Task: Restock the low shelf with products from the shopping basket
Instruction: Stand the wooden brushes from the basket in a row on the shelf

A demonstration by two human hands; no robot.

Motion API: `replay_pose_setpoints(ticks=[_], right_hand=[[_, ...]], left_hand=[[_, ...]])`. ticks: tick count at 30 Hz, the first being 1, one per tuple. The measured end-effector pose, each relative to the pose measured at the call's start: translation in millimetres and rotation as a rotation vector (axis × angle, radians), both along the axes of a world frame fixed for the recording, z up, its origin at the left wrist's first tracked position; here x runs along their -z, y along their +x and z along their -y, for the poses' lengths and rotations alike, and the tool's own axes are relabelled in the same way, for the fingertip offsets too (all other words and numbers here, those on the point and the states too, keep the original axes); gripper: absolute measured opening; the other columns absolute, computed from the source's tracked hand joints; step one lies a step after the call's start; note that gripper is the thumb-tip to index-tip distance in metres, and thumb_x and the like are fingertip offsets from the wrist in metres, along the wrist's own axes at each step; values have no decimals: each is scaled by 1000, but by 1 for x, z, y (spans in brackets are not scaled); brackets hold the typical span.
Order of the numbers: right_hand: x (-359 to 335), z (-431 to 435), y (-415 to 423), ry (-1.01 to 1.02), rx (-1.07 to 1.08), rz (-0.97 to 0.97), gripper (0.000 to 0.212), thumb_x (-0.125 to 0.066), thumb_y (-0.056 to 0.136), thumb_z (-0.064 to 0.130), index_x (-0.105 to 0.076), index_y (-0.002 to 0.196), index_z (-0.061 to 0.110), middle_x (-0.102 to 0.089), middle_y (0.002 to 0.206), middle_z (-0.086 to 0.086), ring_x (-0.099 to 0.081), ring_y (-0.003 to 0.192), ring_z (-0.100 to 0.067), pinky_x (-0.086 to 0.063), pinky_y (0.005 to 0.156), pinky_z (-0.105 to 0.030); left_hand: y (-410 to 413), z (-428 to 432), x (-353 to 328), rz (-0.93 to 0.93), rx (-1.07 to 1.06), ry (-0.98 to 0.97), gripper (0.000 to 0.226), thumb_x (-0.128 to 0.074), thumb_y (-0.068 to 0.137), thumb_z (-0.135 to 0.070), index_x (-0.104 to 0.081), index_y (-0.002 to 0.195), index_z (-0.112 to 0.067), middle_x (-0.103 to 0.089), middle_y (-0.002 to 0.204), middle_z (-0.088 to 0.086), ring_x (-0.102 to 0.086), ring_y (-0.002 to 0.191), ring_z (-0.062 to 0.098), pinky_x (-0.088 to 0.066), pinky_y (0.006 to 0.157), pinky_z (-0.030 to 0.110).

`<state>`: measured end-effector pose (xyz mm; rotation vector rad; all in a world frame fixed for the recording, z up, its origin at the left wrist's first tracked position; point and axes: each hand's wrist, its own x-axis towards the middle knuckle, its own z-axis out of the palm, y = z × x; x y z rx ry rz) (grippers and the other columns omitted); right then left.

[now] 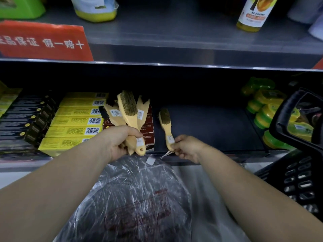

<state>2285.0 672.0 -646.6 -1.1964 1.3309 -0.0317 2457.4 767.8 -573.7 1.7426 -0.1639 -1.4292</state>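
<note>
the left hand (120, 142) is curled round the handles of a bundle of wooden brushes (128, 109), which fan upward from its fist with the bristles away from the person. just right of it, the right hand (187, 148) pinches the handle end of a single brush (166, 126) that lies on the low shelf (209, 126), head pointing away. the black shopping basket (297, 180) sits right of the right hand. a clear plastic bag (139, 198) lies below both hands. yellow boxes (76, 121) are stacked left of the left hand.
</note>
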Motion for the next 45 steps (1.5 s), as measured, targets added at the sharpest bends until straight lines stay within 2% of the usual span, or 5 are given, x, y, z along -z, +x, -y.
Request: replay_pose_setpoints(ticks=[18, 24, 30, 37, 45], right_hand=[[5, -10, 19, -526, -390, -375, 34, -59, 89, 38, -66, 96, 6, -68, 96, -11, -62, 90, -26, -48, 75, -33], [-31, -10, 31, -172, 59, 352, 40, -49, 92, 48, -66, 93, 12, -69, 82, -2, -64, 72, -14, -54, 65, -28], [-33, -6, 28, -21, 168, 548, 11, -45, 97, 9, -54, 93, 8, -66, 89, -7, -65, 79, -18, -57, 66, -27], [8, 26, 2, -288, 155, 26, 9, -39, 99, 17, -46, 101, 12, -54, 95, -9, -55, 86, -21, -54, 85, -46], [32, 17, 17, -365, 104, -3, 34, -54, 94, 19, -42, 124, 10, -55, 82, 4, -57, 87, -19, -50, 90, -38]], left_hand=[[-17, 0, 7, -75, 5, -23, 17, -63, 80, 5, -59, 88, -9, -65, 84, 8, -61, 77, 19, -46, 58, 31], [-22, 2, 10, -86, 12, -72, 21, -68, 77, 1, -62, 94, -11, -69, 89, 7, -64, 82, 20, -52, 64, 32], [-19, 5, 10, -56, -73, -76, 18, -65, 79, 3, -59, 92, -8, -68, 76, 8, -66, 62, 16, -50, 41, 22], [-13, -1, 15, -25, -88, -39, 20, -66, 79, 2, -56, 90, -11, -65, 84, 7, -62, 74, 18, -48, 56, 28], [-15, -2, 16, 27, -9, -65, 23, -74, 72, -2, -60, 85, -15, -69, 84, 4, -63, 78, 17, -46, 58, 29]])
